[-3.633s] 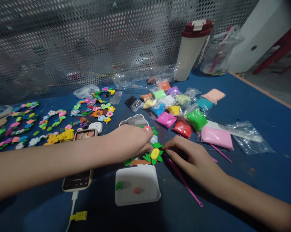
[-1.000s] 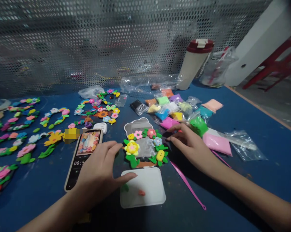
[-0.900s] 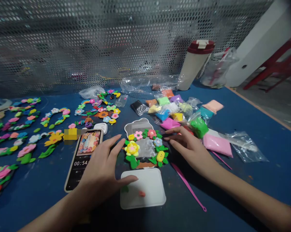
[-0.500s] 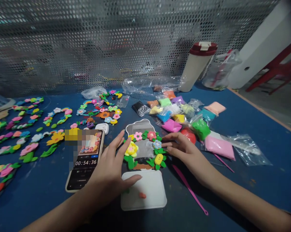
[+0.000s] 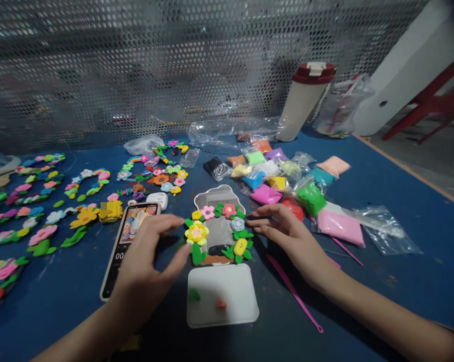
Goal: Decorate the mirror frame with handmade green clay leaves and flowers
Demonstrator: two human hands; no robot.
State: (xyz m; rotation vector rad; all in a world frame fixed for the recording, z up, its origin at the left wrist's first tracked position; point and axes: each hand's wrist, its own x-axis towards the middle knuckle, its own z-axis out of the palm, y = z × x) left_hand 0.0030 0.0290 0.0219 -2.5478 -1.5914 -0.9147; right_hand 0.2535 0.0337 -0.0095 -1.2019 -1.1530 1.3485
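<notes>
In the head view, the mirror with a cloud-shaped top and a border of colourful clay flowers and green leaves (image 5: 221, 232) lies on the blue worktop (image 5: 415, 281), between the two hands. The left hand (image 5: 142, 259) has a wide grip, with the fingertips and the thumb apart at the left edge of the mirror. The right hand (image 5: 295, 239) has a looser, narrower grip; its fingers bend beside the right edge, near the light blue flower (image 5: 237, 224). I see nothing held in either hand, and I cannot tell for sure if the fingertips touch the border. In my judgement, the step in hand is a handling or a checking of the mirror from both sides. A next move at this border would call for a light and even touch, because the petals and leaves look soft and could be pressed out of shape. Just in front of the mirror is the white plastic lid (image 5: 236, 314), which bears a small green clay piece (image 5: 194, 294) and a small coral clay piece (image 5: 221, 303). The long pink plastic tool (image 5: 282, 273) lies near the right hand, and the phone in a pale case (image 5: 132, 223) is partly behind the left hand.
</notes>
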